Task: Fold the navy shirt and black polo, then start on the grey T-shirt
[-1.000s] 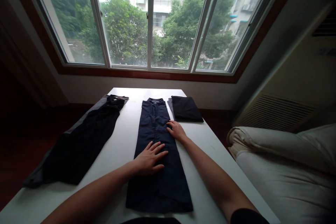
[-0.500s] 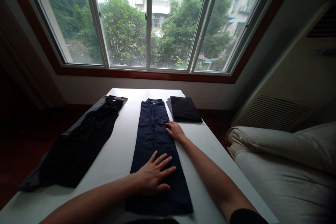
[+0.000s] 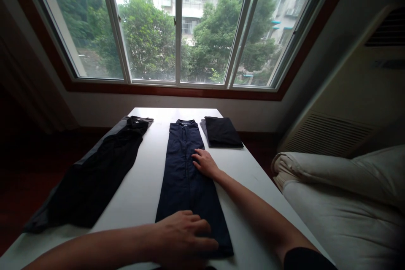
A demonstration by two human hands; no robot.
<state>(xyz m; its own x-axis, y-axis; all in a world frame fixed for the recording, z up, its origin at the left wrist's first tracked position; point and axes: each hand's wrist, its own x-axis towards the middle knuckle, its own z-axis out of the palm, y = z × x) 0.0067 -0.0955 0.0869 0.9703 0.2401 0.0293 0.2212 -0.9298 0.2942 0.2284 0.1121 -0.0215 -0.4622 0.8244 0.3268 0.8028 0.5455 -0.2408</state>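
A navy shirt (image 3: 179, 181) lies folded into a long strip down the middle of the white table, its collar at the far end. My right hand (image 3: 205, 162) rests flat on the shirt's right side, about halfway along, fingers stretched out. Over the near part of the shirt is my left hand (image 3: 185, 236), slightly blurred, with its fingers bent and apart. Nothing shows in its grasp, and I cannot tell whether it touches the cloth. Part of the shirt's near end is hidden under this hand and forearm.
On the left of the white table (image 3: 142, 173), black and grey garments (image 3: 98, 173) lie spread out, reaching the edge. A folded black garment (image 3: 223, 131) sits on a grey one at the far right. Beyond the right edge is a pale couch (image 3: 341, 202); a window (image 3: 177, 29) stands behind.
My left hand has drawn back toward me along the shirt, and its fingers have bent from a flat spread. My right hand has shifted slightly left, further onto the shirt.
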